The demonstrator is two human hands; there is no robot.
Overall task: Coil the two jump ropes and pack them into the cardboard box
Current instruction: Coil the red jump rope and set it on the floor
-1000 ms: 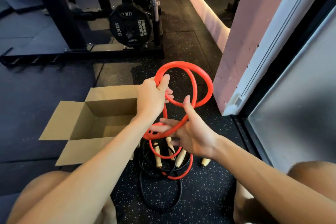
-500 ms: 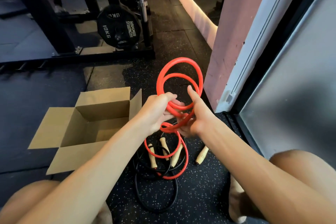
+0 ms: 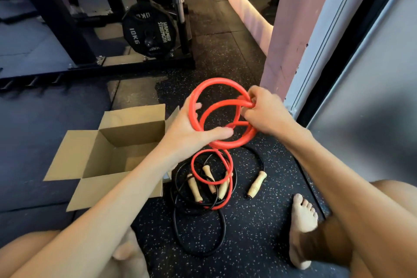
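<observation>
The right hand's fingers [image 3: 251,102] were curled tight, pinching the red jump rope [image 3: 216,80] where two of its loops crossed at the coil's upper right. The left hand's fingers [image 3: 196,106] wrapped behind the coil's left edge, with the thumb hooked through the loops from the front. Between the left hand [image 3: 189,133] and the right hand [image 3: 264,113], several turns of the rope were held in the air above the floor [image 3: 259,221]. Its tail dropped from the coil in smaller loops onto a heap below.

In that heap the black jump rope [image 3: 199,253] lay uncoiled on the speckled rubber, tangled with the red tail around three wooden handles [image 3: 193,187]. A fourth handle [image 3: 256,184] lay apart to the right. The cardboard box [image 3: 133,131] stood just left of the heap, its flaps open and neither rope inside. A bare foot [image 3: 302,228] rested near the ropes, and a 10 kg weight plate [image 3: 149,31] leaned at a black rack beyond.
</observation>
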